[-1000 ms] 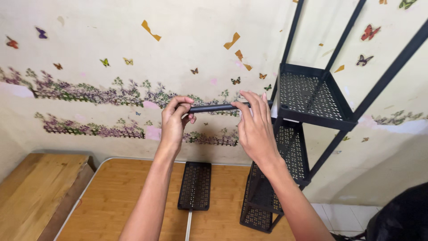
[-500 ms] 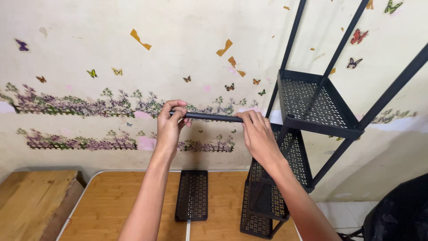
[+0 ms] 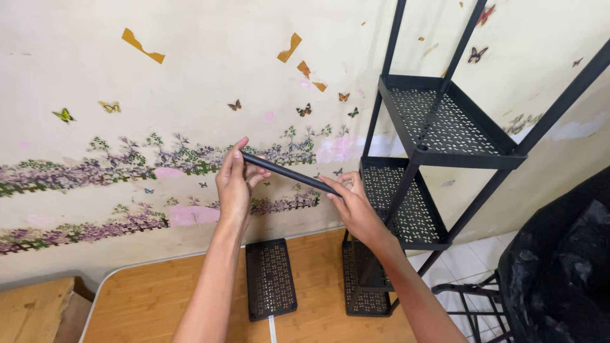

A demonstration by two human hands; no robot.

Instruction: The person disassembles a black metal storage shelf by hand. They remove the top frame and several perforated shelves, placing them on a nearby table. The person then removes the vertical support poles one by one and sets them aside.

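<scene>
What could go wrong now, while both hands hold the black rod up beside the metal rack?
The left hand and right hand pinch the rod only at its ends; a slipping grip might drop it onto the loose shelf panel below. Its right end is near the rack, so a swing may knock a post.

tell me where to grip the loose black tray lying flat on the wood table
Take the tray by its two long raised rims, coming straight down from above. It lies flat with the perforated face up, so the bottom edge offers little purchase, and its long sides look free. Both hands are busy: left hand and right hand hold the rod.
</scene>
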